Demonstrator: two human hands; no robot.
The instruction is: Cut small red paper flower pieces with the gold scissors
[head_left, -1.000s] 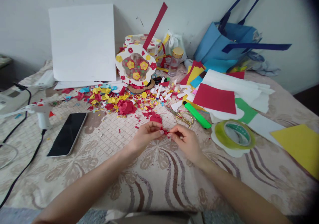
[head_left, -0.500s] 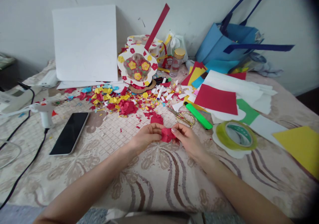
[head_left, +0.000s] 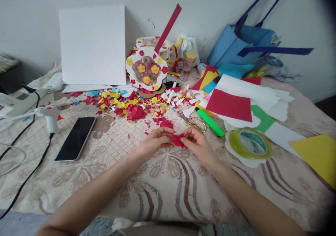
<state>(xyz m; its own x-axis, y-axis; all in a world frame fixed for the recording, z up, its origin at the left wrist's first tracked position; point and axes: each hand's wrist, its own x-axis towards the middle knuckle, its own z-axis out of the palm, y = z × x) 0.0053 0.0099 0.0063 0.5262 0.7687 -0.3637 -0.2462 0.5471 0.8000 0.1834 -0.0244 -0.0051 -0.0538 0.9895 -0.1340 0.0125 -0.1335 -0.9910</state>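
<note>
A small folded red paper piece (head_left: 177, 139) sits between both of my hands, just above the patterned cloth. My left hand (head_left: 154, 143) pinches its left side with fingers curled. My right hand (head_left: 197, 144) pinches its right side, thumb and forefinger pressed together. Just beyond my fingers lie loose red scraps (head_left: 166, 123) and gold-handled scissors (head_left: 194, 123). A green marker (head_left: 210, 123) lies to the right of the scissors.
A black phone (head_left: 76, 138) and white glue gun (head_left: 49, 117) with cable lie left. Confetti scraps (head_left: 123, 106), a decorated paper flower plate (head_left: 146, 71), white board (head_left: 92, 45), coloured sheets (head_left: 228, 104), a tape roll (head_left: 249, 143), yellow paper (head_left: 315, 153) and a blue bag (head_left: 236, 47) crowd the back and right.
Half a second ago the red piece was spread wider between my fingers; now it is folded narrower. My hands stay in the same spot while the view drifts slightly.
</note>
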